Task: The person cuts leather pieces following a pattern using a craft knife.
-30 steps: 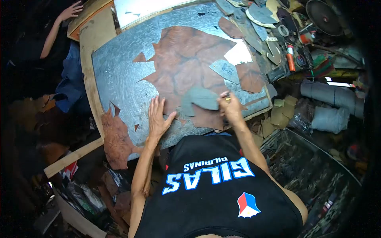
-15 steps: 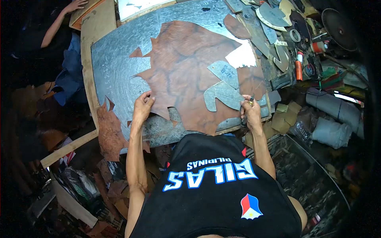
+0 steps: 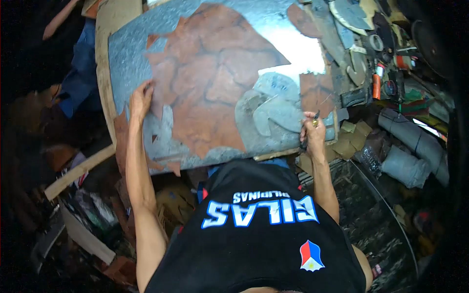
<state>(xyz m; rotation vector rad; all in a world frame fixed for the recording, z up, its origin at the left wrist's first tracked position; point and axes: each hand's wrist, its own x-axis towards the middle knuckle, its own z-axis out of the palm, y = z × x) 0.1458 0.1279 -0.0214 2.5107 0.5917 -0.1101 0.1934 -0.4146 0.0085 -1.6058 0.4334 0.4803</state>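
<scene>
While left fingers (image 3: 148, 88) pinch one hide (image 3: 210, 78), right fingers (image 3: 309, 127) hold one tool (image 3: 316, 116).

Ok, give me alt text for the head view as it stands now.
The left hand holds the left edge of brown leather lying on a metal-topped table. The right hand grips a small tool, too unclear to identify, beside grey templates.

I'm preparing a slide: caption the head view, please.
Left hand at the edge of a brown sheet; right hand holding a dark tool.
</scene>
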